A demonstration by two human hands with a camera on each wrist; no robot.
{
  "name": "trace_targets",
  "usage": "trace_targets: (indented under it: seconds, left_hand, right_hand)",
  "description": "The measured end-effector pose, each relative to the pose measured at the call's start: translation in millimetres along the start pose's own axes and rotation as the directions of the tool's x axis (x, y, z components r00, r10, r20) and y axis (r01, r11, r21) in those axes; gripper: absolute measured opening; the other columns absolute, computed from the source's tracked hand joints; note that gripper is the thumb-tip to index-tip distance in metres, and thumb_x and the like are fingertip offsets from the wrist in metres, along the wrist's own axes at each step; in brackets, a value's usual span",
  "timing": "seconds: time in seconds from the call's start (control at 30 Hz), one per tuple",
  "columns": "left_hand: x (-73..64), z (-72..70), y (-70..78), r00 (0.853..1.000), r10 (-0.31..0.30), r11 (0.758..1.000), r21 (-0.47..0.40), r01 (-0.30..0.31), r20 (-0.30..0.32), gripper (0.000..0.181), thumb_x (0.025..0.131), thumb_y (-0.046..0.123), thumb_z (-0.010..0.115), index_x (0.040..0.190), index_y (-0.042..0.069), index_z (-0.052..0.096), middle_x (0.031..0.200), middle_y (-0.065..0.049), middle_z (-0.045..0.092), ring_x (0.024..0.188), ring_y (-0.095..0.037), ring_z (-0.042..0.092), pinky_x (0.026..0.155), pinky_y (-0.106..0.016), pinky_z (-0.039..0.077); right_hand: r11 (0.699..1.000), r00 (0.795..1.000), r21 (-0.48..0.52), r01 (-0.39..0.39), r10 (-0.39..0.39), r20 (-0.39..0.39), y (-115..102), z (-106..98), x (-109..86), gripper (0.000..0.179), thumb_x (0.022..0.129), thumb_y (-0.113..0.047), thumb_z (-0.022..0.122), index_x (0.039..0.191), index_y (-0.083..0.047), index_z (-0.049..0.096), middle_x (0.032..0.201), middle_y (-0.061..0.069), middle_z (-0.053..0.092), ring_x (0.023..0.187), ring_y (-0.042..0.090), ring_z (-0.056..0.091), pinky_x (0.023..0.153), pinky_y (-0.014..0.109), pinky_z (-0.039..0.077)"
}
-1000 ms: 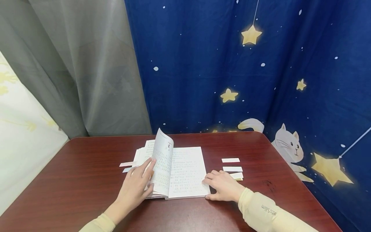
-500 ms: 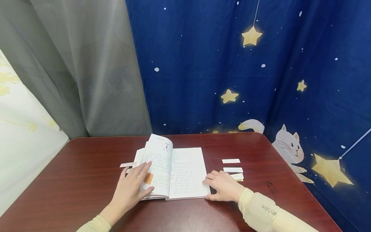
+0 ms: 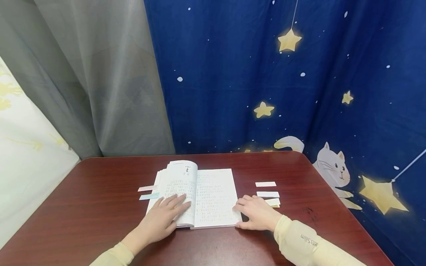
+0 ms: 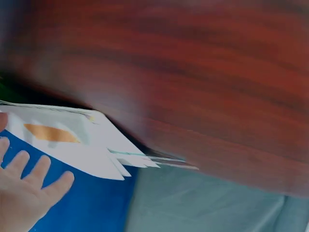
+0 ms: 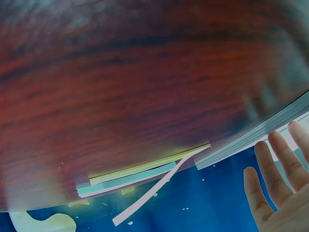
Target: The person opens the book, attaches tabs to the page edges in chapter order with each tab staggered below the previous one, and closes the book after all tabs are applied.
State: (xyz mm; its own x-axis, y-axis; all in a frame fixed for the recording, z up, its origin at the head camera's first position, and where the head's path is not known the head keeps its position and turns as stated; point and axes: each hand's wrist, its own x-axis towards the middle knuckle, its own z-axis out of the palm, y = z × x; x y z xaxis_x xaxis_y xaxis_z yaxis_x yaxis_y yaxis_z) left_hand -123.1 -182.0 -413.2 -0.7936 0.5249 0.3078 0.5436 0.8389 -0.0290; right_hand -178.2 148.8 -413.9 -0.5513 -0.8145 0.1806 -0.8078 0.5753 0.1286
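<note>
An open book [image 3: 216,195] with printed pages lies on the table. My left hand [image 3: 161,218] rests on the lower part of its left page, fingers extended and spread. At the book's right edge, my right hand [image 3: 257,214] touches the page margin with relaxed fingers and holds nothing. A pink paper strip [image 3: 146,188] and a light blue strip [image 3: 148,196] stick out from the left pages. In the left wrist view an orange patch [image 4: 50,133] shows on a page; in the head view my left hand hides it.
Right of the book lie a pale strip [image 3: 265,184], a second white strip [image 3: 267,194] and a small yellowish pad [image 3: 273,202]. The right wrist view shows a pink strip [image 5: 154,191] curling up there. Curtains [image 3: 233,92] hang behind the reddish-brown table [image 3: 93,195].
The raised left page has come down flat to the left. My left hand has moved from beside that page onto it, uncovering the blue strip. My right hand has stayed in place.
</note>
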Motion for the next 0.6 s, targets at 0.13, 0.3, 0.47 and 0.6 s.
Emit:
trace_targets:
  seconds: [0.13, 0.3, 0.47, 0.6]
  left_hand:
    - [6.4, 0.4, 6.4, 0.998, -0.022, 0.999, -0.045, 0.025, 0.062, 0.045, 0.081, 0.020, 0.057, 0.126, 0.016, 0.055, 0.132, -0.008, 0.051, 0.117, -0.029, 0.050, 0.091, -0.052, 0.040]
    - [3.5, 1.6, 3.1, 0.984, -0.122, 0.991, -0.034, 0.128, 0.132, 0.050, 0.085, 0.041, 0.056, 0.127, 0.015, 0.053, 0.129, -0.010, 0.053, 0.115, -0.030, 0.051, 0.088, -0.052, 0.041]
    - [-2.9, 1.2, -4.5, 0.965, -0.190, 0.981, -0.014, 0.196, 0.179, 0.059, 0.083, 0.051, 0.055, 0.128, 0.014, 0.053, 0.127, -0.011, 0.054, 0.114, -0.031, 0.052, 0.085, -0.052, 0.042]
    - [-7.0, -0.2, -10.8, 0.960, -0.215, 0.975, -0.010, 0.220, 0.179, 0.058, 0.083, 0.051, 0.056, 0.127, 0.013, 0.054, 0.125, -0.011, 0.055, 0.112, -0.032, 0.053, 0.085, -0.052, 0.043]
  right_hand:
    - [1.000, 1.000, 0.007, 0.001, -0.001, 0.000, 0, 0, -0.7, 0.042, 0.076, -0.049, 0.063, 0.104, -0.018, 0.065, 0.096, -0.006, 0.060, 0.088, 0.012, 0.054, 0.069, 0.031, 0.046]
    - [1.000, 1.000, 0.016, 0.016, -0.016, -0.019, 0, -1, 0.6, 0.041, 0.075, -0.048, 0.063, 0.102, -0.018, 0.065, 0.094, -0.006, 0.060, 0.086, 0.012, 0.054, 0.067, 0.030, 0.046]
    - [0.999, 1.000, 0.030, 0.017, -0.017, -0.022, 2, -3, 5.9, 0.037, 0.076, -0.045, 0.064, 0.101, -0.018, 0.065, 0.092, -0.006, 0.061, 0.083, 0.012, 0.054, 0.065, 0.029, 0.044]
    - [0.998, 1.000, 0.064, -0.025, 0.024, 0.011, 5, -8, 19.8, 0.035, 0.079, -0.041, 0.063, 0.104, -0.017, 0.066, 0.095, -0.004, 0.063, 0.086, 0.013, 0.055, 0.069, 0.031, 0.046]
